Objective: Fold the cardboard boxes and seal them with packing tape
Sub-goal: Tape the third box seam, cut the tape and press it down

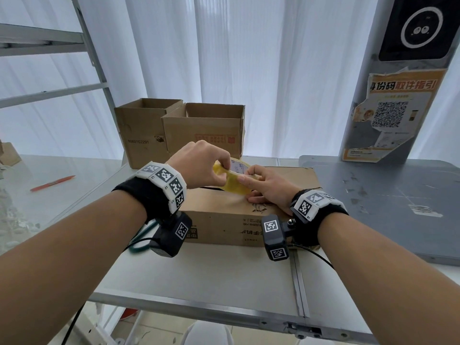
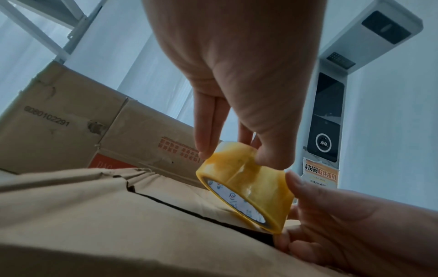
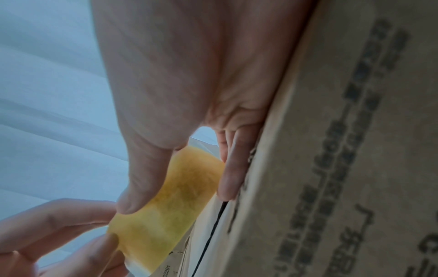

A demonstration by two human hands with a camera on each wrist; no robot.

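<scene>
While I log this from the remote desk, head view first:
Item: tape roll (image 1: 232,176), yellow, held over the top of the closed box (image 1: 249,210).
Box position: on the table (image 1: 211,275), nearest me; two open boxes (image 1: 179,130) stand behind it, well apart from the hands.
Left hand (image 1: 199,163): fingers curled, pinching the roll's upper rim from above.
Right hand (image 1: 267,184): thumb on the roll's near side, other fingers under it against the box top.

Left wrist view:
Roll attitude: tape roll (image 2: 246,185) tilted, its core opening facing down-left toward the flap seam (image 2: 189,211).
Seam axis: a dark open slit that passes under the roll toward the right hand.
Left fingers (image 2: 208,131): closed on the roll's top edge, thumb on the outer winding.
Right hand (image 2: 343,221): lower fingers lie on the cardboard at the seam's end.

Right wrist view:
Right thumb (image 3: 142,178): pressed on the roll's (image 3: 170,206) yellow face.
Loose tape end: I cannot tell whether it is lifted.

Judgement: my coming pull should follow the seam's long axis; the left hand is the one placed to draw the roll away while the right anchors.
</scene>
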